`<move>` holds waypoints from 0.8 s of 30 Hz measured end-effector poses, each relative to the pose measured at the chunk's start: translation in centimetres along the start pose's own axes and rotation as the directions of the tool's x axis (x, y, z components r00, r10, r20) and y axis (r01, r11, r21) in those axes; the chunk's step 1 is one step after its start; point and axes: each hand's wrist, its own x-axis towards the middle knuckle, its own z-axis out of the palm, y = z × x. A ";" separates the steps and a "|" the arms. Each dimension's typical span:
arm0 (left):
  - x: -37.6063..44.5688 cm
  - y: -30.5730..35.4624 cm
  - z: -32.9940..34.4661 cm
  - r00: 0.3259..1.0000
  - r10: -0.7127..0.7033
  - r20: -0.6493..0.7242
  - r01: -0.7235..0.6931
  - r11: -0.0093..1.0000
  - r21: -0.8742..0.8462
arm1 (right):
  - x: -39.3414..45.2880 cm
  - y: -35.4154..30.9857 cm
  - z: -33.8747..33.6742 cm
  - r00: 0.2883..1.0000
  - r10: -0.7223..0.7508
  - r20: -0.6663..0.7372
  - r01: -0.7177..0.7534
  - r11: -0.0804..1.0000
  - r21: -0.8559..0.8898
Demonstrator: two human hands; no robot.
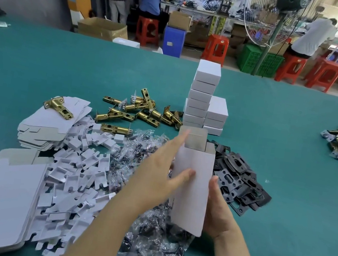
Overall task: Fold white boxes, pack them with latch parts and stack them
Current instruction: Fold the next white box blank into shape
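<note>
Over the teal table, just above a heap of clear plastic screw packets, a half-folded white box was held upright, its top flaps still standing open. And the left hand was laid against the box's left face, thumb pressed to the front panel, forefinger stretched straight up toward the open mouth, nothing curled round it. On the other side the right hand was wrapped about the box's lower right edge, fingers hidden behind the card, thumb seen at the front. Beyond the box, finished white boxes were seen stacked in two columns, the taller on the left, the shorter touching it on the right. Brass latch bolts were scattered to the left of that stack, one more lying on a pile of flat box blanks. Black strike plates were heaped just right of the held box. White card inserts were strewn at the left.
</note>
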 end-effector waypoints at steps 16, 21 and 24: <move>-1.0 -2.2 0.7 0.978 -0.208 0.012 0.201 0.927 -0.317 | 0.3 0.1 -0.1 0.996 -0.079 0.039 0.077 0.995 0.057; -0.9 -2.4 0.2 0.977 -0.215 0.011 0.200 0.888 -0.414 | 1.2 0.6 -0.2 0.980 -0.110 -0.166 0.111 0.994 -0.001; -0.8 -2.5 0.0 0.972 -0.232 0.050 0.229 0.863 -0.451 | 1.5 0.8 -0.2 0.962 -0.144 -0.231 0.135 0.989 -0.053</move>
